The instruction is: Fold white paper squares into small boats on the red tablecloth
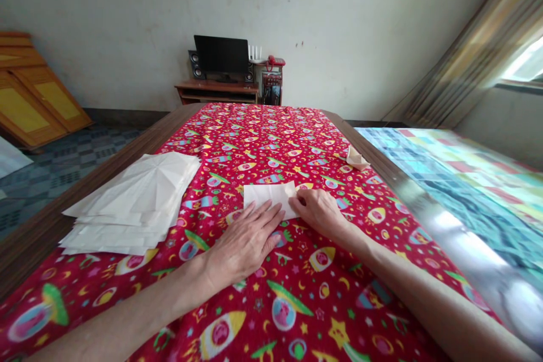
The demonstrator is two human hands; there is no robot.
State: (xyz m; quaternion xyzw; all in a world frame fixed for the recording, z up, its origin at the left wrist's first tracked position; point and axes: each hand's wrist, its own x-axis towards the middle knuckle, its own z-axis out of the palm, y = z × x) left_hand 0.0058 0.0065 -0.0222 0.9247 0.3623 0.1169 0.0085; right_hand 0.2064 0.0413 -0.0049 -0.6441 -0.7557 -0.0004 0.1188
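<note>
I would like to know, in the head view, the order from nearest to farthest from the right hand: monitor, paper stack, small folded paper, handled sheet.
1. Handled sheet: the right hand touches its right end.
2. Small folded paper: ahead, to the right.
3. Paper stack: left side.
4. Monitor: beyond the table's far end.

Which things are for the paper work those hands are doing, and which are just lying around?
For the job:
sheet, under the left hand, right hand at its edge
paper stack, probably
folded paper, probably

Just around:
monitor
phone
cabinet
</note>
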